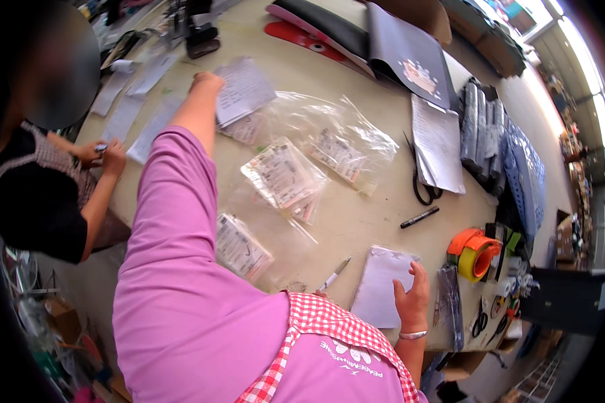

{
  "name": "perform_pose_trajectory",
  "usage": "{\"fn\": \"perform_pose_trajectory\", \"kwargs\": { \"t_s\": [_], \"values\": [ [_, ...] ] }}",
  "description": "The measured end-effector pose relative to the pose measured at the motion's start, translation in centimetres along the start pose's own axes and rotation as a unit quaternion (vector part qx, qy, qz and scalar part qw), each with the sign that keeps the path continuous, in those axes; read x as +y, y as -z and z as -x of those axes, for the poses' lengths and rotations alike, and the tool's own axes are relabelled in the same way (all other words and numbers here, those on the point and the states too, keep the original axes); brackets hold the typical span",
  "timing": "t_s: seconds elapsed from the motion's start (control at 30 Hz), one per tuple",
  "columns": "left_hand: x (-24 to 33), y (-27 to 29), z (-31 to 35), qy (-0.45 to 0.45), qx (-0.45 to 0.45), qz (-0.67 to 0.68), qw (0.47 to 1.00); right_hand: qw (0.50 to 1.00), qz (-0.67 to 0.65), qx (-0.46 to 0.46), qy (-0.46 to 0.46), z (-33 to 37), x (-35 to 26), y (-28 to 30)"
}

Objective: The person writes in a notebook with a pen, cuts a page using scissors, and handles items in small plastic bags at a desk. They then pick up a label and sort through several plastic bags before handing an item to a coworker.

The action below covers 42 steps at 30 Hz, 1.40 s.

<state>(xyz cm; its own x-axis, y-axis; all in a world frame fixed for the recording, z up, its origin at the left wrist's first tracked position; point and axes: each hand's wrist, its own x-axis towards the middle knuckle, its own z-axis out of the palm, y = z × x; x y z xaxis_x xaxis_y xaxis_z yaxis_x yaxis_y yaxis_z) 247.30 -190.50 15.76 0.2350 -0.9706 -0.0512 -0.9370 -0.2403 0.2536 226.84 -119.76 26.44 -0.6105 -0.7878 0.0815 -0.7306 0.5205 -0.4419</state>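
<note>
My left arm reaches far across the table. Its hand (207, 82), fingers curled and partly hidden, closes at the left edge of a handwritten sheet of paper (244, 91), which overlaps a bagged label. My right hand (413, 295) hovers open at the right side of a white paper pad (381, 279), thumb and fingers apart, holding nothing. Between the hands lie clear plastic bags with printed labels: a stack of labelled bags (286, 176), another labelled bag (240, 247) nearer me, and a large clear bag (339, 153) farther right. A pen (334, 273) rests left of the pad.
A co-worker (47, 181) stands at the left, holding a pen near paper slips (122, 115). Black scissors (420, 181), a marker (420, 217) and a written pad (438, 144) lie right of the bags. Tape rolls (475, 254) and grey rolled packs (480, 127) line the right edge.
</note>
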Motion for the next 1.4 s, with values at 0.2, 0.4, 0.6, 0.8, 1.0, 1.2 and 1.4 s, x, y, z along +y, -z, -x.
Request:
{"fn": "perform_pose_trajectory", "kwargs": {
  "t_s": [0.2, 0.4, 0.6, 0.8, 1.0, 1.2, 1.4],
  "values": [
    [0.6, -2.1, -4.6, -0.291, -0.157, -0.37, 0.868, 1.0, -0.01, -0.016, -0.017, -1.3, -0.2, -1.1],
    [0.7, -6.7, -11.5, -0.268, -0.125, -0.262, 0.919, 1.0, 0.022, 0.008, -0.002, -1.8, -0.1, -0.8],
    [0.6, -6.1, -19.9, 0.004, -0.295, 0.299, 0.907, 1.0, -0.012, 0.021, -0.007, -1.7, 2.5, -0.2],
    [0.2, 2.5, -15.3, -0.007, -0.283, 0.527, 0.801, 0.991, -0.036, 0.116, -0.059, -7.5, 6.7, -1.1],
    [2.2, 16.0, 0.5, -0.39, -0.123, 0.444, 0.798, 0.993, 0.065, 0.083, -0.044, -20.7, 9.3, -3.1],
    [0.0, 24.2, 19.9, -0.426, -0.276, 0.492, 0.707, 0.948, 0.313, -0.047, -0.024, -22.6, 8.6, -2.0],
    [-3.6, 21.9, 30.4, -0.27, -0.447, 0.544, 0.657, 0.96, 0.243, -0.137, -0.018, -24.0, 7.9, -0.7]
  ]
}}
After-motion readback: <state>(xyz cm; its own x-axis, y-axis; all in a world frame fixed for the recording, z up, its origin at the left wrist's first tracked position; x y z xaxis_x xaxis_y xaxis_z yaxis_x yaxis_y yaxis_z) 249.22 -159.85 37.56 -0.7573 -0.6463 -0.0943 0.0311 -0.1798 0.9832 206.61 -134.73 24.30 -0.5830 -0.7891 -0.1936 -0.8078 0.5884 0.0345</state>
